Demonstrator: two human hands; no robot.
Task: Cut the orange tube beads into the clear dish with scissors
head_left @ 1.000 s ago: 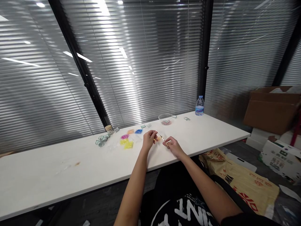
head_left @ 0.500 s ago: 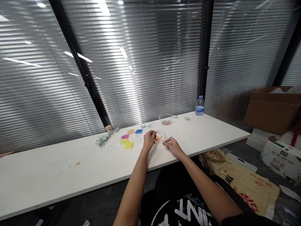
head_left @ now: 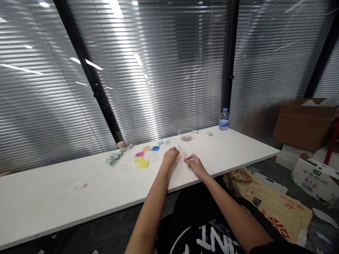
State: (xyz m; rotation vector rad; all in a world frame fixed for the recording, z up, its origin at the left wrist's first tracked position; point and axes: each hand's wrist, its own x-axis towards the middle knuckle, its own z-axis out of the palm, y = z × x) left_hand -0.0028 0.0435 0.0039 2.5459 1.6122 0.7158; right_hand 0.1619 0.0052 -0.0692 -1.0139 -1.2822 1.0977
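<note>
My right hand (head_left: 194, 163) is closed around a slim, pointed, metallic tool (head_left: 183, 152), whose tip points up and to the left. Its exact kind is too small to make out. Just left of it, my left hand (head_left: 171, 156) is low over the table with fingers bent together; whatever they pinch is hidden. A small orange patch (head_left: 178, 157) lies beside those fingertips. Left of my hands are yellow packets (head_left: 143, 163), a magenta packet (head_left: 140, 154), a blue packet (head_left: 155, 148) and an orange packet (head_left: 146, 148).
On the white table (head_left: 106, 190), a clear bowl (head_left: 186, 137) with small pieces stands behind my hands. A water bottle (head_left: 224, 120) is at the back right. Small glass jars (head_left: 112, 162) and a cork-lidded jar (head_left: 122, 146) sit left. A cardboard box (head_left: 302, 123) is beyond the right end.
My left hand has lowered slightly and its fingers now reach toward the orange patch. The right hand still holds the tool at nearly the same place. The view has shifted a little.
</note>
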